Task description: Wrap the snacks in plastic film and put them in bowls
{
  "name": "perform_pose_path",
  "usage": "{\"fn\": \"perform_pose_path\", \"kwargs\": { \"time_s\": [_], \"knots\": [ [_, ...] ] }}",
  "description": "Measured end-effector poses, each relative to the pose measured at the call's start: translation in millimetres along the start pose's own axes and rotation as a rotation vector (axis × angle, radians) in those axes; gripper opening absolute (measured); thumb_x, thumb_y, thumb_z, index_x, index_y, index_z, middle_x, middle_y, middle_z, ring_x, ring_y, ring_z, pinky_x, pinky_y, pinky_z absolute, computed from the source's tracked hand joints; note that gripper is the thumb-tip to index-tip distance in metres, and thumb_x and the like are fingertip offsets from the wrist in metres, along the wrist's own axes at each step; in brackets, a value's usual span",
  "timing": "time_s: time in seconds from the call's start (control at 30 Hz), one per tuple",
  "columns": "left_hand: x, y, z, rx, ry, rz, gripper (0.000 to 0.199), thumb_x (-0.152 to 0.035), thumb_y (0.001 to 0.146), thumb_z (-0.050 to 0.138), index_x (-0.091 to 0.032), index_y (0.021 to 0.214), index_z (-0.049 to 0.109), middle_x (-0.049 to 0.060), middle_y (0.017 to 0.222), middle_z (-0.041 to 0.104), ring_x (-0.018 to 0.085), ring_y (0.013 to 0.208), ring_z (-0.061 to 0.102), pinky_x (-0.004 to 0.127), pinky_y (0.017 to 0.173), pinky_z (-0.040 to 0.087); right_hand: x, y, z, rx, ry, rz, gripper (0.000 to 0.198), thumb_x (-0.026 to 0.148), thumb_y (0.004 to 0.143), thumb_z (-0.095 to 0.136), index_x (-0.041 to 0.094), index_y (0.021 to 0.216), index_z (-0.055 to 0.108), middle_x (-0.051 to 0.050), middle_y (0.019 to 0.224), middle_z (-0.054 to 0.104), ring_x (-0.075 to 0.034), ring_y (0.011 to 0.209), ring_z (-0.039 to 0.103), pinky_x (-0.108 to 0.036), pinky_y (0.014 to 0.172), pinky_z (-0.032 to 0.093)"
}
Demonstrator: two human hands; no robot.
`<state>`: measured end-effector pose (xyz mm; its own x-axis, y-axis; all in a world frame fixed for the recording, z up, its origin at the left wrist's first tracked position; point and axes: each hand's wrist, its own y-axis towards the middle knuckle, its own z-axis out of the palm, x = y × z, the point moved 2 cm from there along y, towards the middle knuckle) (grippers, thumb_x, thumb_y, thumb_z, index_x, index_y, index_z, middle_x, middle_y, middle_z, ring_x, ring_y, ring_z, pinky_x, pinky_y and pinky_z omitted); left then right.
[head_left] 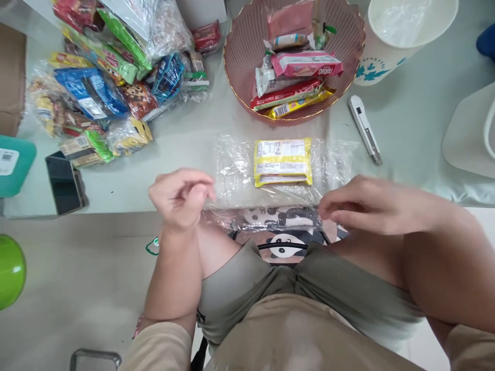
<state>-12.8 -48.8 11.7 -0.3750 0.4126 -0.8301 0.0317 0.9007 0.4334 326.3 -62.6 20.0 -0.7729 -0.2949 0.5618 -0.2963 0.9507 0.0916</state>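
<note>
A yellow snack packet with white printed panels lies on a crinkled sheet of clear plastic film at the table's front edge. The film's near part hangs over the edge above my lap. At its left corner, my left hand is closed, thumb and fingers pinched on the film's edge. My right hand has its fingertips drawn together at the film's right front corner, slightly blurred. The pinched film is partly hidden by the fingers of both hands.
Behind the packet stands a pink ribbed bowl with several wrapped snacks. A white cutter knife and a paper tub are on the right. Leftward lie a pile of bagged snacks, a phone and a teal box.
</note>
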Motion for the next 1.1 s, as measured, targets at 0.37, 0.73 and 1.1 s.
{"fn": "perform_pose_path", "kwargs": {
  "time_s": [0.37,0.73,1.1],
  "knots": [
    [28.5,33.0,29.5,0.246,0.467,0.003,0.009,-0.025,0.09,0.065,-0.025,0.093,0.074,0.007,0.127,0.072,0.026,0.128,0.064,0.047,0.114,0.049,-12.4,22.9,3.0,0.157,-0.169,0.035,0.061,0.036,0.092,0.054,0.02,0.151,0.055,-0.001,0.067,0.073,-0.022,0.052,0.063,-0.034,0.054,0.046],
    [61.7,55.2,54.0,-0.09,0.229,-0.522,0.021,-0.031,0.098,0.058,-0.024,0.079,0.062,-0.004,0.057,0.061,0.012,0.044,0.051,0.028,0.048,0.043,45.6,20.4,50.0,0.043,0.059,-0.582,0.027,0.018,0.097,0.056,0.025,0.119,0.07,-0.006,0.124,0.078,-0.024,0.122,0.071,-0.043,0.103,0.058],
    [72.0,40.3,20.7,-0.116,0.558,-0.357,0.021,-0.038,0.09,0.068,-0.024,0.074,0.067,-0.003,0.055,0.061,0.016,0.053,0.052,0.03,0.063,0.043,23.8,56.6,53.5,0.15,-0.312,-0.246,0.077,0.043,0.084,0.077,0.026,0.153,0.049,-0.016,0.162,0.049,-0.042,0.145,0.048,-0.061,0.114,0.041]
  ]
}}
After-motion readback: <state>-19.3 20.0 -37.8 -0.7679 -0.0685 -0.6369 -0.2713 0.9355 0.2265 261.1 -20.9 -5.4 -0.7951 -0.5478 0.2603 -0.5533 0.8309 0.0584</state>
